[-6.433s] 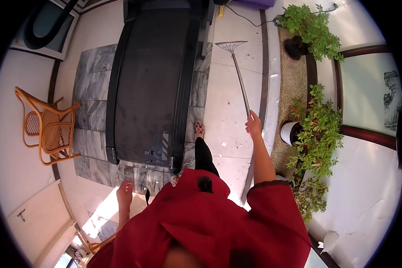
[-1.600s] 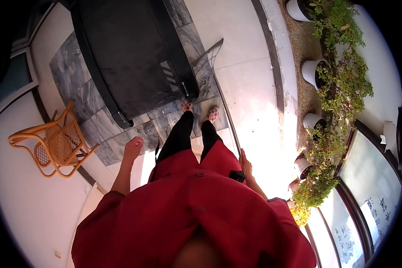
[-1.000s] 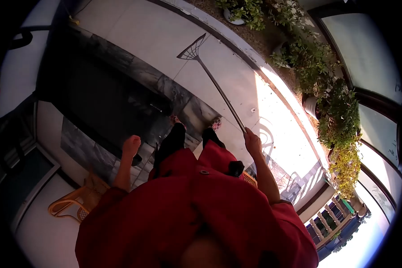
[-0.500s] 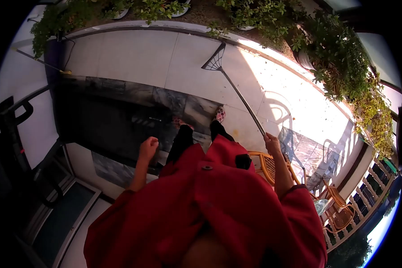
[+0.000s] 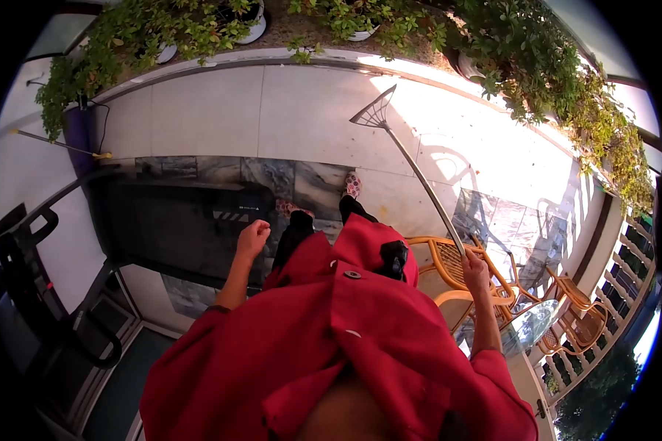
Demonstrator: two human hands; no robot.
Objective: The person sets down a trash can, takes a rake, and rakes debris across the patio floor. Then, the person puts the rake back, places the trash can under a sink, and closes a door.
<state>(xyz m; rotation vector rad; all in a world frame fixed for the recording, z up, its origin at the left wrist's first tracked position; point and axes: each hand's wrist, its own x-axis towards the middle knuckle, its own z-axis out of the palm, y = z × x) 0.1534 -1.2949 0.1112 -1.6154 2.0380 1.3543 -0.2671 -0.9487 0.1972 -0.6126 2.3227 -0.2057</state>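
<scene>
My right hand (image 5: 476, 270) is wrapped round the end of a long metal-coloured pole. This rake-like tool (image 5: 421, 178) has a fan-shaped, ribbed head that reaches out over the pale floor tiles. Whether its head touches the floor I cannot tell. My left hand (image 5: 255, 235) is loosely closed above the edge of a treadmill (image 5: 176, 217), and nothing shows in it. Beneath the right hand stands a rattan chair (image 5: 449, 261). Between my hands are my red coat and, lower down, my patterned shoes (image 5: 352, 185).
Potted plants (image 5: 360, 22) line a raised bed along the far side. A yellow-tipped pole (image 5: 62, 143) leans at the left. Towards the right are a glass table (image 5: 531, 325), another rattan chair (image 5: 585, 323) and a balustrade (image 5: 625, 294). Sunlight and shadows fall across the tiles.
The view has shifted, showing more of the chairs and glass table. In it, the tool and my right hand sit further right and lower. My left hand stays closed.
</scene>
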